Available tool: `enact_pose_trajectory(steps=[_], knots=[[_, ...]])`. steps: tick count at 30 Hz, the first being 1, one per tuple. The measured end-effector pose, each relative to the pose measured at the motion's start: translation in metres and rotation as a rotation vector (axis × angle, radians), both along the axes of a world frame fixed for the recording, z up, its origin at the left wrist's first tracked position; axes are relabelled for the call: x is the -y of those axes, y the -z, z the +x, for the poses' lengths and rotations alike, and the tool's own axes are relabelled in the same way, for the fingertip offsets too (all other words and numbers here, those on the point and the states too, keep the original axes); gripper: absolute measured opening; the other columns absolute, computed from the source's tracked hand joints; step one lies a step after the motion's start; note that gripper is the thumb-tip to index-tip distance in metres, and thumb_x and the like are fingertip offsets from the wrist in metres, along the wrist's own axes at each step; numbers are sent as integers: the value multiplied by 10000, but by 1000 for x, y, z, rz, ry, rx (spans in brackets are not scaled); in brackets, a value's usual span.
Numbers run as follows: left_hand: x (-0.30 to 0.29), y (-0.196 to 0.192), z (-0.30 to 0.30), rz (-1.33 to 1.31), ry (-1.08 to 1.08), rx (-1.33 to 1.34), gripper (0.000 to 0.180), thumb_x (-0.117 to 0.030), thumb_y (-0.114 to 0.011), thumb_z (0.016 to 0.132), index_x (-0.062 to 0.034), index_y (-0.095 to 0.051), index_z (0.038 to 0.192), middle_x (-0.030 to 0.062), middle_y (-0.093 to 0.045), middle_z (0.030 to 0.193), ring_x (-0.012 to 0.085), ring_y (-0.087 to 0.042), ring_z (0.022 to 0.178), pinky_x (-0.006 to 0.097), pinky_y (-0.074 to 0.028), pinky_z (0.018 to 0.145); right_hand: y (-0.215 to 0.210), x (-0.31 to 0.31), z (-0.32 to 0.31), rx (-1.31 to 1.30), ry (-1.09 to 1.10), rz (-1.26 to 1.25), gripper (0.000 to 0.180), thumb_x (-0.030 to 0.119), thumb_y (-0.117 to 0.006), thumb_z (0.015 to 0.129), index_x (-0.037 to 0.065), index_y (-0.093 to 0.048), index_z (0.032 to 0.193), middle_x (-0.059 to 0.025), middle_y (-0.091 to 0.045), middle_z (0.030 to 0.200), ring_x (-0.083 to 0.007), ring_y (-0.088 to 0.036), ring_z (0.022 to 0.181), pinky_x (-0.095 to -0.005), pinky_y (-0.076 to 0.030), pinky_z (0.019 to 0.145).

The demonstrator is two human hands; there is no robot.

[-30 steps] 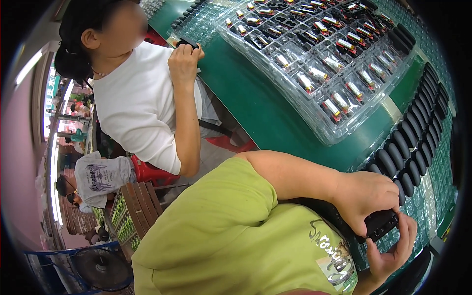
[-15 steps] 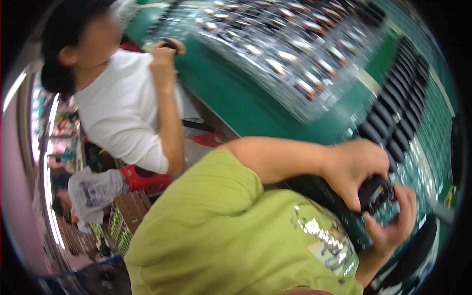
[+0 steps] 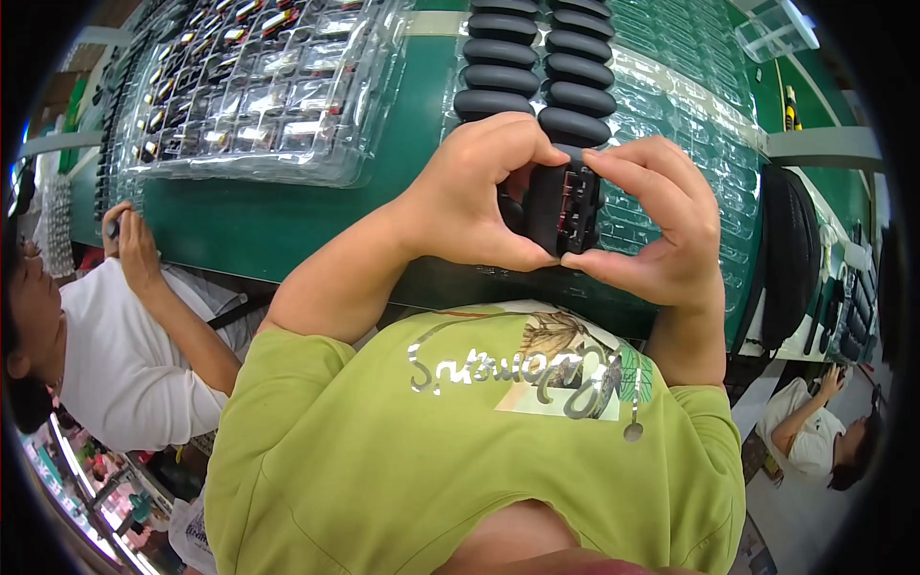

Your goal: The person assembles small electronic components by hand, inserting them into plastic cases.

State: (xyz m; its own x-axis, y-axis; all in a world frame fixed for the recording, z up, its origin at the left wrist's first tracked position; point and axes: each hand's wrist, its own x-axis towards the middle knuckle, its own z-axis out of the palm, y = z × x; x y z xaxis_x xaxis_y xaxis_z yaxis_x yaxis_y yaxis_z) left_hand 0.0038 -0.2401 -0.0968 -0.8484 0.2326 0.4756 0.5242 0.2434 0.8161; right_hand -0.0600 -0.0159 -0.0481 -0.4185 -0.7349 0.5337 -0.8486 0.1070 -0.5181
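Between my two hands, above the green table's front edge, is a black plastic housing (image 3: 544,211) with its open side turned to the right. Black inner parts and a bit of red show along that side. My left hand (image 3: 470,196) grips it with thumb and fingers curved round the left side. From the right, my right hand (image 3: 666,216) pinches the top and bottom corners with fingertips and thumb. Just beyond my hands, two rows of dark rounded shells (image 3: 578,75) lie in a clear tray. My palms hide part of the housing's ends.
Stacked clear trays (image 3: 331,168) with small parts stand at the left. Empty clear trays (image 3: 680,105) cover the table (image 3: 230,220) on the right. Beside them are a black bag (image 3: 791,259) and a grey post (image 3: 815,147). Co-workers sit at left and far right.
My view has swung round, so the table and trays now lie straight ahead. Both hands still hold the black housing, its open side now turned to the right.
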Motion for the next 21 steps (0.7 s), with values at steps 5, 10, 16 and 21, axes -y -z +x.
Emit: enact_pose_trajectory(steps=[5, 10, 16, 21], knots=[[0, 0, 0, -87, 6, -57, 610, -234, -879, 522, -5, -615, 1021, 71, -550, 830, 199, -574, 682, 297, -485, 583, 1, -1, -2, 0, -7, 20, 645, 279, -915, 541, 17, -706, 1092, -135, -686, 957, -301, -653, 820, -378, -516, 698], [0, 2, -1, -18, 30, 2, 616, -232, -888, 518, 6, -612, 1016, 76, -553, 840, 190, -572, 681, 282, -485, 585, 1, 1, -1, 21, 16, -18, 640, 257, -913, 526, 20, -710, 1086, -135, -683, 946, -303, -656, 822, -378, -524, 708], [1, 6, 0, 104, 40, 84, 616, -231, -895, 517, 12, -614, 1008, 78, -553, 840, 181, -573, 683, 274, -487, 586, 0, 0, 0, 27, 6, -38, 640, 258, -911, 526, 29, -713, 1089, -131, -682, 945, -306, -657, 836, -378, -522, 714], [0, 5, 0, 78, 43, 52, 615, -232, -892, 519, 14, -614, 1009, 77, -551, 834, 184, -572, 682, 278, -489, 583, -1, 0, 1, 22, 9, -10, 639, 257, -911, 519, 30, -713, 1082, -114, -679, 936, -304, -642, 832, -378, -518, 711]])
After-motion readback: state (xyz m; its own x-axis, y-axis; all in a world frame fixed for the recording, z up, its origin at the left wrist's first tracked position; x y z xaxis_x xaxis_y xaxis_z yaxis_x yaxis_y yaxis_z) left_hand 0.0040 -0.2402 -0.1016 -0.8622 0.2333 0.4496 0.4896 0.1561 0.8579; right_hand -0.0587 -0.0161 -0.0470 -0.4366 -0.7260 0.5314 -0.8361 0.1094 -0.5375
